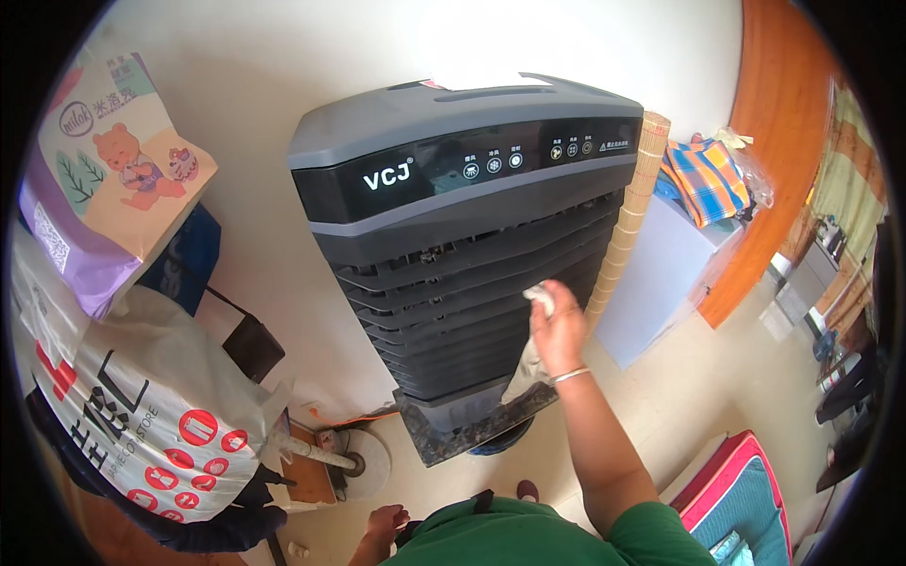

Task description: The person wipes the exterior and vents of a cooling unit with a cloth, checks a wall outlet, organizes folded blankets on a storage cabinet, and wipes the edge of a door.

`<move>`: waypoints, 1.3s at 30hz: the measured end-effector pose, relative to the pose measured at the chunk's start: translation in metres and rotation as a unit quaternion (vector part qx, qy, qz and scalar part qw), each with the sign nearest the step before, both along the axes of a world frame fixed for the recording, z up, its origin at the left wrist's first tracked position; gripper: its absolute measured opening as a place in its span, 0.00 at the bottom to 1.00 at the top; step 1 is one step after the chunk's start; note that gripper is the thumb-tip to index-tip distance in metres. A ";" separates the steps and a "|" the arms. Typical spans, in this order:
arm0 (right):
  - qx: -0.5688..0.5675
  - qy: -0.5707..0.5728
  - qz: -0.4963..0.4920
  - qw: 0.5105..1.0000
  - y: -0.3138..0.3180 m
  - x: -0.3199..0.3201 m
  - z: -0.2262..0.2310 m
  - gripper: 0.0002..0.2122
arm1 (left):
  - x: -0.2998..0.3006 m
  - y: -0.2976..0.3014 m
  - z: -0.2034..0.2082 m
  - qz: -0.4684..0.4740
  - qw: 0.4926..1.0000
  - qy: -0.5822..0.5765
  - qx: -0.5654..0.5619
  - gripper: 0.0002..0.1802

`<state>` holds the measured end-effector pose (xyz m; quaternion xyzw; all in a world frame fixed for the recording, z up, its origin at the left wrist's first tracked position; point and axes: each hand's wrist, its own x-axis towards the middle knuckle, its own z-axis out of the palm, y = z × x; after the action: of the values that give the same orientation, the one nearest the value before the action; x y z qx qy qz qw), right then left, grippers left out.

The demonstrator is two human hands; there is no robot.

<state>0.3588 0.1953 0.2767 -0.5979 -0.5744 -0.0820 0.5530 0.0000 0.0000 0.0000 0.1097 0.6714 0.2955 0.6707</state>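
At 8 o'clock a white plastic bag [198, 472] is being shown, and at 10 o'clock a purple-and-peach bag [142, 203]; their contents are being concealed. At centre, a black air cooler [453, 236] is being supported by a speckled slab [448, 443]. Near 5 o'clock, a pale cloth [528, 373] is being grasped before the slats by the right hand [562, 330], fingers closed around its upper end, lower end being left hanging toward 7 o'clock. Between 6 and 7 o'clock, the left hand [382, 524] is being shown partly; whether anything is being gripped by its fingers cannot be told.
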 end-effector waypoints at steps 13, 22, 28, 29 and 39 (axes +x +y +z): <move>0.068 -0.041 0.077 0.994 -0.017 -0.112 0.004 0.12 | -0.037 0.019 0.001 -0.017 0.999 -0.044 -0.002 0.08; 0.055 0.072 0.212 0.973 -0.036 -0.112 -0.001 0.12 | -0.082 0.029 -0.035 -0.045 0.994 -0.096 0.013 0.06; 0.126 0.221 -0.001 0.967 -0.009 -0.026 0.010 0.10 | -0.062 0.031 -0.023 -0.012 0.995 -0.094 0.027 0.07; 0.143 0.213 -0.028 0.966 -0.004 -0.015 0.015 0.10 | -0.059 0.031 -0.023 -0.014 0.997 -0.078 0.026 0.07; 0.110 0.068 -0.098 0.987 0.008 -0.021 0.024 0.09 | -0.045 0.010 -0.009 0.006 0.999 -0.034 0.007 0.07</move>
<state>0.3373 0.2037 0.3003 -0.5911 -0.4613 -0.1580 0.6426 -0.0453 0.0104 -0.0092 0.1003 0.6469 0.3072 0.6907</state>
